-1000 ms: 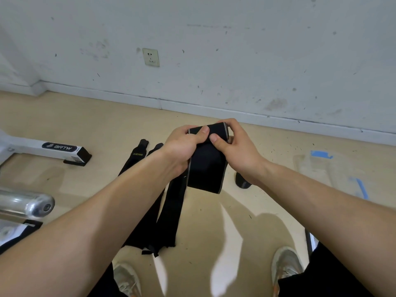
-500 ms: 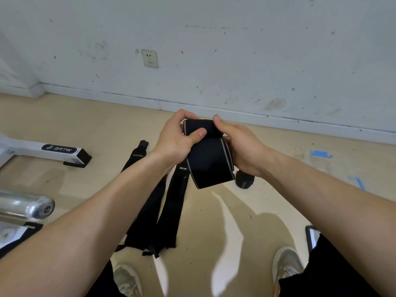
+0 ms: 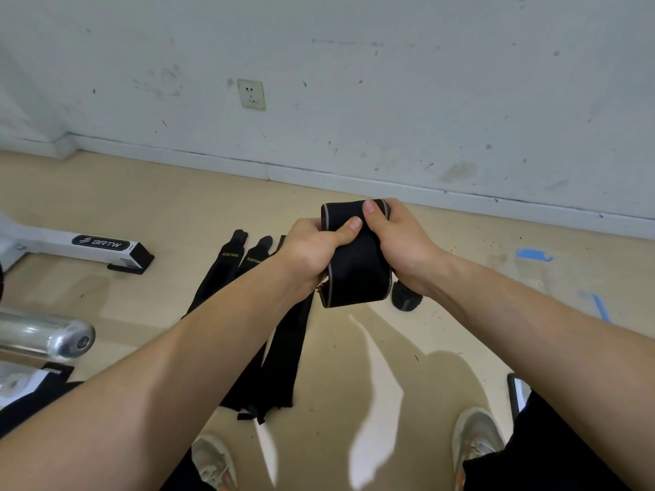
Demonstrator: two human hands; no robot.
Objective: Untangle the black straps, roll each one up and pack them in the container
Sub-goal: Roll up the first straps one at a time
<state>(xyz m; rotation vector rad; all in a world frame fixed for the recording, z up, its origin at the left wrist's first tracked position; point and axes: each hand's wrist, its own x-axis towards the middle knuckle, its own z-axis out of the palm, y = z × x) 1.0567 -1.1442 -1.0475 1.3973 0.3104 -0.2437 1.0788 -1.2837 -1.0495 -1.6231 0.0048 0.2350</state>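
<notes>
Two forearms (image 3: 212,331) reach forward, wrists close. The left hand (image 3: 312,249) and right hand (image 3: 400,242) both clench one strap (image 3: 358,274), thumbs pressed on its folded top. Below-left of the grip, other straps (image 3: 283,341) lie flat on the floor (image 3: 141,207); a black roll (image 3: 406,298) sits beneath the right wrist.

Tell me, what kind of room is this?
Probably a workout room: a white BRTW exercise machine base, a shiny metal bar and black straps lying on the floor.
</notes>
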